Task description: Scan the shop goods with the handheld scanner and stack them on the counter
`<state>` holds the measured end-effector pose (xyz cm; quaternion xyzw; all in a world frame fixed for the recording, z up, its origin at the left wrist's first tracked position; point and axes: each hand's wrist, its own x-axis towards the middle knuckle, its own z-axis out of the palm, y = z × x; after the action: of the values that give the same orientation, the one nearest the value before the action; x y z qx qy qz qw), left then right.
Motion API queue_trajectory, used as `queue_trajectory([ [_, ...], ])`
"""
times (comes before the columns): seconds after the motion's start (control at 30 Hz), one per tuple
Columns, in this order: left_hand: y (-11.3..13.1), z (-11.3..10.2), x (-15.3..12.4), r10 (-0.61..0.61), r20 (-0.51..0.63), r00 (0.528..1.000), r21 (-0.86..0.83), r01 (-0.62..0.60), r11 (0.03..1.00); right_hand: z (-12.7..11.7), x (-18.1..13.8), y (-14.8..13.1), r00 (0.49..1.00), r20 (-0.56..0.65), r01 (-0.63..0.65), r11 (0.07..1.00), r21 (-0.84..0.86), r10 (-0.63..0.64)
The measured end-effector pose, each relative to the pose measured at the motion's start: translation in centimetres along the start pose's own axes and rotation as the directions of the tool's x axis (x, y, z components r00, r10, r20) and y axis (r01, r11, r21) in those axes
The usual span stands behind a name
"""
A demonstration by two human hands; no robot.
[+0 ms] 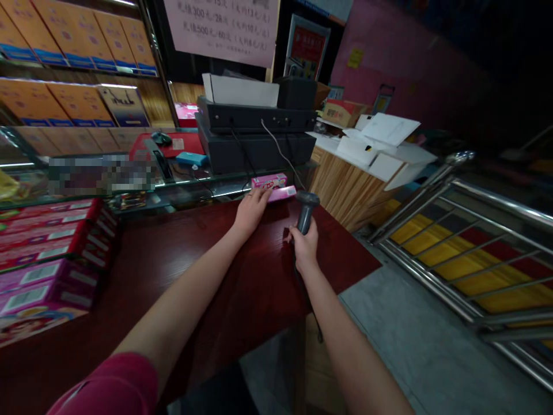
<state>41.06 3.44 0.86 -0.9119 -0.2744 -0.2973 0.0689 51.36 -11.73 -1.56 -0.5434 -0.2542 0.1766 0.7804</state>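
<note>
My left hand (252, 210) rests on the dark red counter (181, 271), its fingers stretched onto a flat pink box (283, 193) lying at the counter's far edge. A second pink box (268, 181) sits just behind it. My right hand (305, 245) is wrapped round the handle of a grey handheld barcode scanner (306, 210), whose head points towards the pink boxes. The scanner's cable hangs down off the counter's edge.
A black printer and till unit (254, 132) stands behind the boxes on a glass counter. Stacked pink and red boxes (47, 253) line the left. Shelves of orange boxes (64, 57) fill the upper left. A metal railing (453, 230) and a wooden desk with white cartons (380, 155) are on the right.
</note>
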Motion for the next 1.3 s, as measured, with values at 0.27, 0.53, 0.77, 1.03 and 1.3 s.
queue_trajectory([
  [0.27, -4.0, -6.6, -9.8, 0.054, -0.029, 0.998, 0.107, -0.05, 0.993, -0.1, -1.4, -2.1, 0.994, 0.109, -0.012, 0.999, -0.049, 0.017],
  [0.53, -8.2, -12.8, -17.3, -0.147, -0.05, 0.988, 0.218, 0.155, 0.964, 6.2, -10.9, -3.4, 0.825, 0.518, -0.238, 0.97, -0.044, 0.226],
  [0.77, -8.5, -13.2, -17.6, -0.34, -0.035, 0.94, 0.115, 0.342, 0.933, 7.2, -14.0, -3.3, 0.841, 0.49, -0.24, 0.97, -0.044, 0.23],
  [1.03, -9.1, -12.9, -17.9, -0.356, -0.097, 0.929, 0.063, 0.363, 0.93, 6.8, -14.1, -3.6, 0.823, 0.515, -0.224, 0.97, -0.096, 0.241],
  [1.3, -9.4, -12.7, -17.9, -0.33, -0.144, 0.933, 0.015, 0.335, 0.942, 6.9, -14.2, -3.8, 0.82, 0.53, -0.19, 0.977, -0.1, 0.214],
])
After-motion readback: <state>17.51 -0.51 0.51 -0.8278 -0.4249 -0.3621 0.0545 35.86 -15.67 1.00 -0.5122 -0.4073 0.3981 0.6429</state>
